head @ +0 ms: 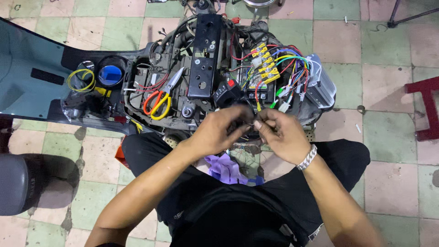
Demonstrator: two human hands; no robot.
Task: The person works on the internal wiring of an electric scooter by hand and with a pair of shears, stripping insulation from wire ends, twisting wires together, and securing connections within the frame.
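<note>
View: looking straight down from the head at a person seated over an opened scooter body [201,87] on a tiled floor [388,82] of pink and green squares.

Left hand: the left hand [219,130] is curled, fingertips pinched on a thin wire [250,124], just below the middle of the picture.

Right hand: the right hand [281,132] is also curled, thumb and forefinger pinched on the same wire; a metal bracelet [307,158] sits on its wrist. The two sets of fingertips almost touch.

Wire: very thin and mostly hidden by the fingers. The short visible piece runs left to right between the hands; its ends cannot be made out.

Just above the hands: a black switch block [227,93] with a red button, close to the left knuckles.

Wiring: a tangle of coloured wires [288,73] with a row of yellow connectors [265,64], up and right of the hands, crowding the space there.

Controller: a silver finned box [320,84] at the right edge of the wiring.

Scissors: orange and yellow handled scissors [160,98] lie in the open compartment, left of the hands, blades pointing up and right.

Bracket: a black metal plate [203,55] runs up and down the centre.

Far left: a yellow wire coil [81,80] and a blue round cap [109,74] on the grey panel.

Below the hands: purple plastic scraps [226,167] between the knees.

Right edge: a red stool [427,107], well apart.
</note>
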